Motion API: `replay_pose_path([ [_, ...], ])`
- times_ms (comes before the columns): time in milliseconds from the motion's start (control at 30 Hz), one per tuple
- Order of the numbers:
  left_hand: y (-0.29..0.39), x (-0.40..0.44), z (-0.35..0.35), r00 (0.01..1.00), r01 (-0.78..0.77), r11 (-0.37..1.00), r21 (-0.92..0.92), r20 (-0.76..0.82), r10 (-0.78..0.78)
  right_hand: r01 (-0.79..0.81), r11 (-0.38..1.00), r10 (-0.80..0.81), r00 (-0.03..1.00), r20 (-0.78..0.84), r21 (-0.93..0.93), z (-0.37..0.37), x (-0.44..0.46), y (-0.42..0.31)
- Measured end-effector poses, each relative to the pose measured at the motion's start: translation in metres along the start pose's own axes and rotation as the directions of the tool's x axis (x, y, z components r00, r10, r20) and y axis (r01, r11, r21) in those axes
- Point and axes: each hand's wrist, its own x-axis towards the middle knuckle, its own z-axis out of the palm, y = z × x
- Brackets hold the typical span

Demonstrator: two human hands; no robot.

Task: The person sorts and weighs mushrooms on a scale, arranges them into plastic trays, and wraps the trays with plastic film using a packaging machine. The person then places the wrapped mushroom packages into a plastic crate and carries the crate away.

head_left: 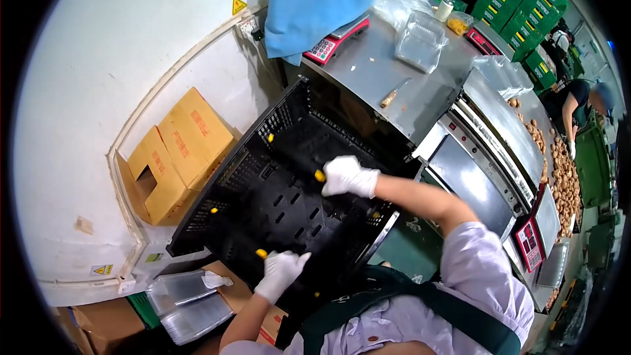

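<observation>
A large black plastic crate (282, 207) with slotted surfaces, perforated sides and yellow tabs is in front of me, tilted in the view. My right hand (350, 176), in a white glove, is closed on part of the crate beside a yellow tab (320, 175). Lower down, my left hand (281, 275), also gloved in white, grips the crate close to another yellow tab (261, 254), its thumb sticking out to the side. Both hands hide the exact parts that their fingers hold.
Cardboard boxes (187, 138) and clear plastic trays (190, 312) are on the left. A metal table (368, 85) carries a knife (392, 95), red scales (335, 39) and clear containers (420, 43). Beyond the wrapping machine (473, 171), a co-worker (575, 105) reaches over brown produce (564, 177).
</observation>
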Motion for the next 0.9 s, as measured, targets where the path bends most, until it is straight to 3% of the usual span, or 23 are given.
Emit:
replay_pose_path([
  [67, 0.002, -0.03, -0.051, 0.891, 0.325, 0.934, 0.149, 0.283, -0.355, -0.157, 0.985, 0.145, 0.979, -0.142, -0.075, -0.062, -0.01, 0.036],
  [100, -0.005, -0.061, -0.061, 0.86, 0.384, 0.892, 0.238, 0.26, -0.439, -0.318, 0.941, 0.277, 0.921, -0.276, -0.118, -0.091, -0.01, 0.068],
  [133, -0.014, -0.094, -0.064, 0.828, 0.432, 0.841, 0.327, 0.227, -0.513, -0.259, 0.956, 0.278, 0.951, -0.138, 0.139, -0.1, -0.005, 0.122],
  [200, -0.013, -0.121, -0.06, 0.786, 0.547, 0.785, 0.289, 0.144, -0.601, -0.124, 0.992, 0.118, 0.954, -0.275, -0.005, -0.088, 0.002, 0.116],
  [267, -0.023, -0.128, -0.053, 0.828, 0.507, 0.805, 0.308, 0.085, -0.554, -0.122, 0.98, 0.063, 0.94, -0.336, -0.158, -0.079, 0.009, 0.098],
  [333, -0.031, -0.109, -0.066, 0.719, 0.692, 0.72, -0.049, 0.138, -0.681, 0.033, 0.998, -0.057, 0.831, -0.553, -0.054, -0.076, -0.023, 0.085],
  [400, -0.017, -0.079, -0.096, 0.729, 0.682, 0.73, -0.052, -0.035, -0.683, 0.084, 0.996, -0.075, 0.756, -0.65, -0.017, -0.078, -0.075, 0.067],
  [433, -0.014, -0.07, -0.102, 0.769, 0.627, 0.776, -0.071, -0.103, -0.631, 0.133, 0.988, -0.052, 0.769, -0.637, 0.08, -0.079, -0.107, 0.057],
  [467, -0.013, -0.053, -0.107, 0.812, 0.549, 0.831, -0.09, -0.177, -0.556, 0.241, 0.97, -0.138, 0.66, -0.739, 0.034, -0.059, -0.128, 0.063],
  [533, 0.009, -0.021, -0.115, 0.861, 0.419, 0.892, -0.172, -0.237, -0.45, 0.254, 0.953, -0.059, 0.694, -0.717, 0.167, -0.03, -0.189, 0.065],
  [567, 0.023, -0.005, -0.116, 0.893, 0.296, 0.922, -0.249, -0.27, -0.36, 0.173, 0.953, 0.05, 0.72, -0.692, 0.25, -0.018, -0.222, 0.065],
  [600, 0.044, 0.011, -0.116, 0.914, 0.28, 0.934, -0.224, -0.235, -0.33, 0.113, 0.948, 0.117, 0.745, -0.657, 0.296, 0.01, -0.246, 0.074],
  [700, 0.128, 0.051, -0.125, 0.991, -0.075, 0.954, -0.291, -0.126, 0.039, -0.142, 0.888, 0.397, 0.718, -0.572, 0.438, 0.084, -0.333, 0.092],
  [767, 0.183, 0.074, -0.119, 0.95, -0.309, 0.909, -0.278, -0.043, 0.31, -0.312, 0.801, 0.568, 0.667, -0.483, 0.512, 0.121, -0.392, 0.096],
  [800, 0.213, 0.086, -0.097, 0.955, -0.296, 0.882, -0.366, -0.114, 0.273, -0.366, 0.75, 0.638, 0.617, -0.46, 0.551, 0.141, -0.419, 0.098],
  [900, 0.282, 0.118, -0.052, 0.883, -0.394, 0.829, -0.398, 0.087, 0.461, -0.477, 0.596, 0.798, 0.444, -0.408, 0.646, 0.183, -0.495, 0.097],
])
